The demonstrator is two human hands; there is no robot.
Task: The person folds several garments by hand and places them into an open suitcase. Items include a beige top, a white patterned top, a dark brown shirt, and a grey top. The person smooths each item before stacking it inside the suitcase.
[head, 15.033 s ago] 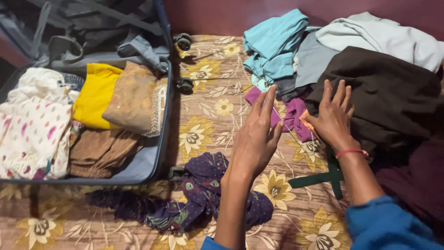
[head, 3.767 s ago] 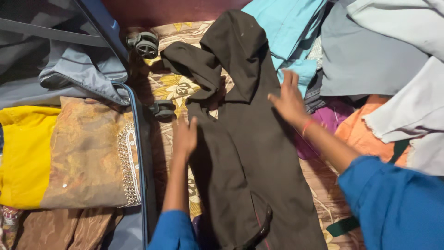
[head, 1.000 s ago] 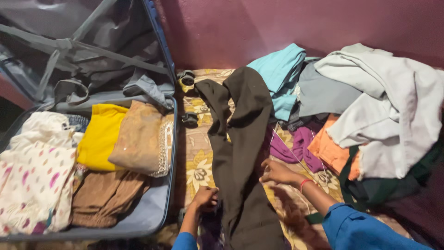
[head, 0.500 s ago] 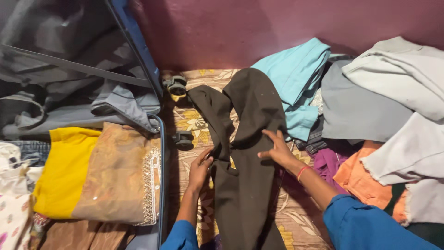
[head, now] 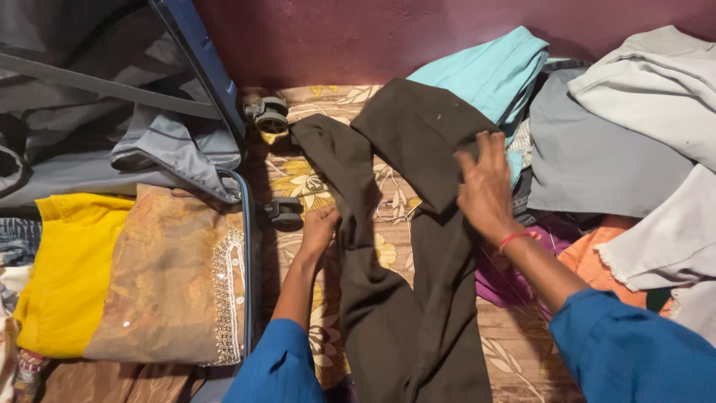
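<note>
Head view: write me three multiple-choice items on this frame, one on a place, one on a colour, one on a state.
1. Where does the yellow garment lie?
A. in the open suitcase
B. on the patterned bedspread
C. on the clothes pile at the right

2. What colour is the garment under both hands?
A. turquoise
B. dark brown
C. orange

3. How do the two legs of the dark brown trousers lie?
A. rolled into a ball
B. folded flat together
C. spread apart, with bedspread showing between them

Key:
1 A, it lies inside the case beside a tan embroidered garment.
2 B, the left hand and right hand both touch it.
3 C, floral cloth shows in the gap.
</note>
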